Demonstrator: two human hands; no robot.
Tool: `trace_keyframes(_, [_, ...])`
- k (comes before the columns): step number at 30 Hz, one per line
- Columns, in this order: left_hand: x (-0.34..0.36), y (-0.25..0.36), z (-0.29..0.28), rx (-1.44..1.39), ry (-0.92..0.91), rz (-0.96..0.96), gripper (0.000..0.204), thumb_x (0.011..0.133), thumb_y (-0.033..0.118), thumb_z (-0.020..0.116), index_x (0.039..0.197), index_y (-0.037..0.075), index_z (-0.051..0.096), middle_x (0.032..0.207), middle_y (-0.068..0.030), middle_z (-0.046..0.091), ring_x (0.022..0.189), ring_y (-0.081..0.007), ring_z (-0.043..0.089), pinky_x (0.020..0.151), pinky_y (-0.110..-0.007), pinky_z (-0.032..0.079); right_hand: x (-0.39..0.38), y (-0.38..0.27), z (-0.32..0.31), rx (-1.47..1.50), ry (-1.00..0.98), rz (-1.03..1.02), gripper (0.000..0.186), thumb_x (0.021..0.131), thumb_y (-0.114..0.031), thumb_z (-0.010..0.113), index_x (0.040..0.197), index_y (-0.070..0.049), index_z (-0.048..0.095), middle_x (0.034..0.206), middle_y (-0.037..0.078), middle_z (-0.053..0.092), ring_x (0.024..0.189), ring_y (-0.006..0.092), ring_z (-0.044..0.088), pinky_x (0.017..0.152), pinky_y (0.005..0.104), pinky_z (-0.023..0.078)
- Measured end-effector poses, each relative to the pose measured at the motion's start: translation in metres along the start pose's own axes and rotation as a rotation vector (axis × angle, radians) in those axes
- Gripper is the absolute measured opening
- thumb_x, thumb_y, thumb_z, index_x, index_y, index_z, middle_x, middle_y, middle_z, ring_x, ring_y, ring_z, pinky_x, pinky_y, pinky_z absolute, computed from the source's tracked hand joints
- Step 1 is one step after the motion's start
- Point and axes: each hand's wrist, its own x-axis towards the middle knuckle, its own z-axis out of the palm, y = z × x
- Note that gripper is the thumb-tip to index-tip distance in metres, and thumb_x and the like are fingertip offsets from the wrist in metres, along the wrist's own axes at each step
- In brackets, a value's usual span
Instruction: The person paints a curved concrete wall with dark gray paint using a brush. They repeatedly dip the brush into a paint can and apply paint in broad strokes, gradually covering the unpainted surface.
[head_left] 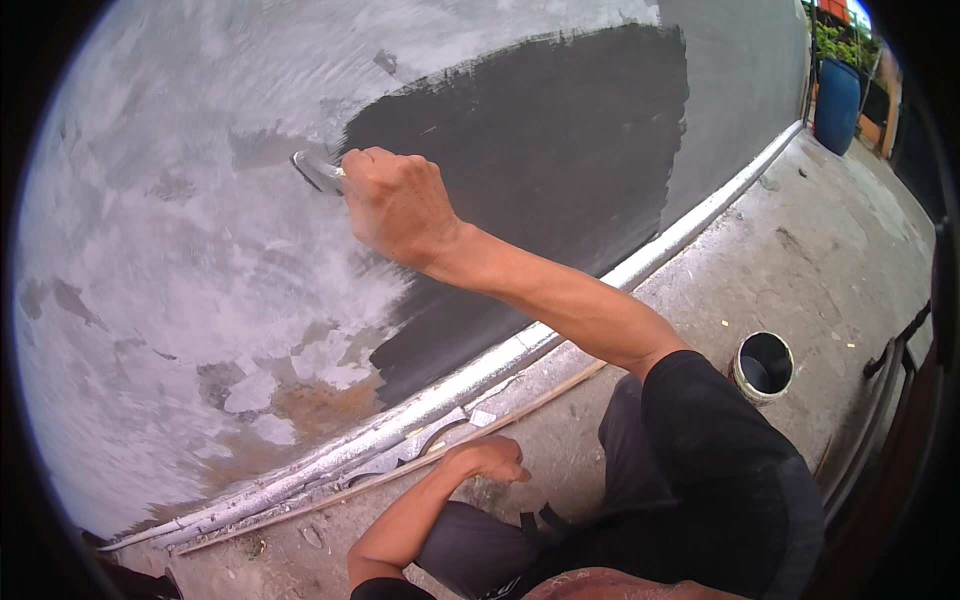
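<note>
My right hand (398, 205) grips a flat tool (318, 172), a brush or scraper with a dark edge, against the pale, mottled grey wall (170, 250). Just right of the tool is a broad dark grey coated patch (540, 130) with ragged borders. My left hand (488, 460) is low beside my knee, near the wall's foot, fingers curled; whether anything is inside them is hidden.
A pale pipe or ledge (720, 205) runs along the wall's base, with a thin wooden strip (540, 405) on the concrete floor (800, 250). A bucket (762, 365) with dark contents stands to my right. A blue barrel (835, 105) and plants are at the far right, dark railings nearer.
</note>
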Motion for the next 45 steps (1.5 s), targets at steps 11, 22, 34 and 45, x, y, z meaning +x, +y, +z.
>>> trace_keyframes(11, [-0.003,0.002,0.001,0.006,0.001,0.040,0.053,0.081,0.047,0.058,0.091,-0.004,0.071,0.089,-0.0239,0.069,0.085,-0.0369,0.066,0.077,-0.045,0.050,0.015,0.220,-0.181,-0.627,0.207,0.308,0.016,0.084,-0.018,0.064,0.085,-0.004,0.071,0.074,0.017,0.069,0.074,0.0367,0.069,0.070,0.0451,0.054])
trace_keyframes(22, [-0.001,0.004,-0.003,0.008,0.001,-0.003,0.052,0.080,0.046,0.057,0.089,-0.004,0.072,0.088,-0.0229,0.069,0.083,-0.0351,0.066,0.077,-0.044,0.050,-0.033,0.062,-0.018,-0.268,0.153,0.015,0.015,0.085,-0.005,0.068,0.079,-0.003,0.054,0.071,0.012,0.059,0.056,0.0322,0.063,0.048,0.0399,0.050])
trace_keyframes(34, [-0.002,-0.005,-0.001,-0.052,-0.006,-0.053,0.050,0.080,0.045,0.057,0.087,-0.001,0.072,0.087,-0.0205,0.070,0.083,-0.0334,0.066,0.077,-0.043,0.049,0.016,0.143,-0.083,-0.234,0.087,0.163,0.013,0.084,-0.017,0.068,0.088,-0.004,0.072,0.060,0.010,0.062,0.056,0.0262,0.061,0.059,0.0379,0.048])
trace_keyframes(45, [0.011,-0.004,-0.001,-0.060,-0.008,0.037,0.043,0.077,0.043,0.058,0.073,0.003,0.072,0.072,-0.0160,0.068,0.070,-0.0308,0.065,0.067,-0.043,0.049,0.033,0.185,-0.111,-0.796,0.156,0.159,0.011,0.083,-0.009,0.059,0.082,0.000,0.065,0.081,0.020,0.069,0.073,0.0406,0.070,0.064,0.0479,0.056])
